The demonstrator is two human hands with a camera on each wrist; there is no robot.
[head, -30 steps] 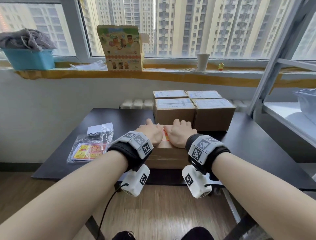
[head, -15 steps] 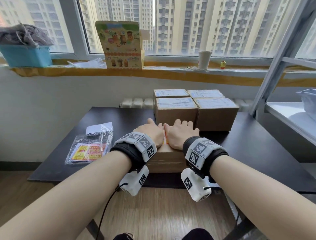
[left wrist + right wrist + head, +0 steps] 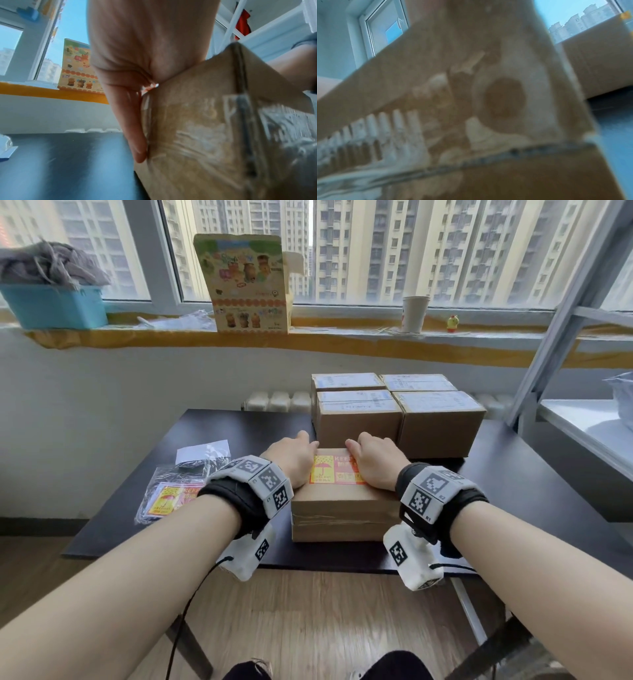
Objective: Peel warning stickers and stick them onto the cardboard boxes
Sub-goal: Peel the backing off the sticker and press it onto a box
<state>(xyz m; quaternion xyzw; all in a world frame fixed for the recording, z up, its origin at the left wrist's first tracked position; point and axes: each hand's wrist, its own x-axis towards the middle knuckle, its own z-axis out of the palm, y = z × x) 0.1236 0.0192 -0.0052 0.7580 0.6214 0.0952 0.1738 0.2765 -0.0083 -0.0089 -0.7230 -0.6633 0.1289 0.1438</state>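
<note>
A brown cardboard box (image 3: 342,515) sits at the near edge of the black table (image 3: 239,433). A yellow and red warning sticker (image 3: 337,470) lies flat on its top. My left hand (image 3: 293,460) rests palm down on the sticker's left end. My right hand (image 3: 371,462) rests palm down on its right end. Both sets of fingers reach toward the box's far edge. In the left wrist view my thumb (image 3: 135,128) lies along the taped side of the box (image 3: 205,135). The right wrist view is blurred and shows mostly the box (image 3: 471,108).
Several more cardboard boxes (image 3: 394,419) with white labels stand packed together just behind. A clear bag of warning stickers (image 3: 171,498) lies on the table to the left. A white shelf frame (image 3: 582,419) stands at the right. The windowsill holds a carton, a cup and a blue bin.
My two hands have slid apart, left and right, across the box top. The sticker between them, nearly covered before, now shows.
</note>
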